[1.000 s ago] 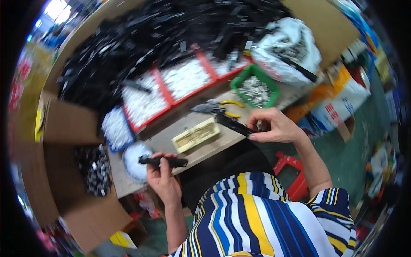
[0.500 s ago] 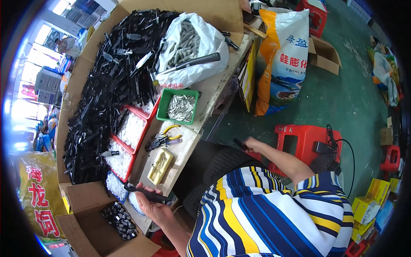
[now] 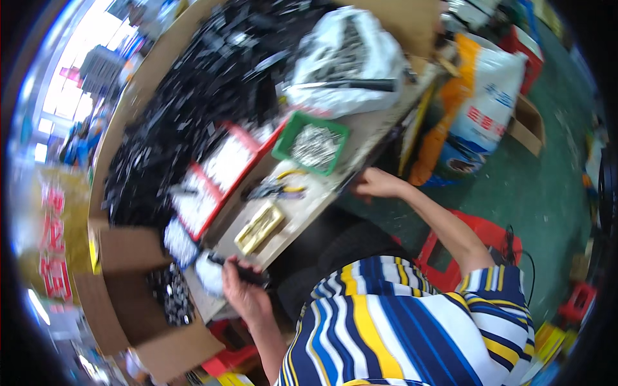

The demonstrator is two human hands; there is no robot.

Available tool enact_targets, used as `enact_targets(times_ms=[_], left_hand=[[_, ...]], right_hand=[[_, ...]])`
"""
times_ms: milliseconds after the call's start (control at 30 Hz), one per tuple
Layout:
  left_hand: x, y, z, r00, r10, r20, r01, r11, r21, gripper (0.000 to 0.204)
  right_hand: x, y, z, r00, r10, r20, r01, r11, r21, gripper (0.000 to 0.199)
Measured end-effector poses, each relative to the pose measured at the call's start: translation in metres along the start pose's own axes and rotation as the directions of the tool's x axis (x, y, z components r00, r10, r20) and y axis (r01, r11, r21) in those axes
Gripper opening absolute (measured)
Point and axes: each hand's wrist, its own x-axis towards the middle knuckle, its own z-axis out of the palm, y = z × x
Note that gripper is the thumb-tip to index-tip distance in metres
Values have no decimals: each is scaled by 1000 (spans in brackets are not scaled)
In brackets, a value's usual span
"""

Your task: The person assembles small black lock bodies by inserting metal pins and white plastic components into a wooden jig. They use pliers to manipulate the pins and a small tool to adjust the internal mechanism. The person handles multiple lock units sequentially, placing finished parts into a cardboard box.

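Now: your left hand closed round black part, at bench near edge beside brass block, presumably for fitting. Right hand at bench edge; grip unclear.

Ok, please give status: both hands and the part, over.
Left hand shut on black part. Right hand at table edge, grip unclear. Nothing in the way.

Green floor, red stool, cluttered worktable, bright windows.
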Motion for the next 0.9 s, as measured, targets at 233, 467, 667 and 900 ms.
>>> enact_targets(times_ms=[233,467,667,900], left_hand=[[16,-5,-5,998,-28,48,28,999,-18,19],[24,-4,-25,996,-65,53,65,998,11,19],[35,-12,-38,994,-87,60,85,996,38,20],[41,-12,-30,989,-119,89,117,993,32,19]], right_hand=[[-2,-176,46,865,-498,57,472,770,-429,15],[79,-185,74,871,-450,199,429,499,-753,28],[85,-186,71,897,-409,168,349,420,-838,40],[78,-189,75,896,-425,127,340,473,-813,44]])
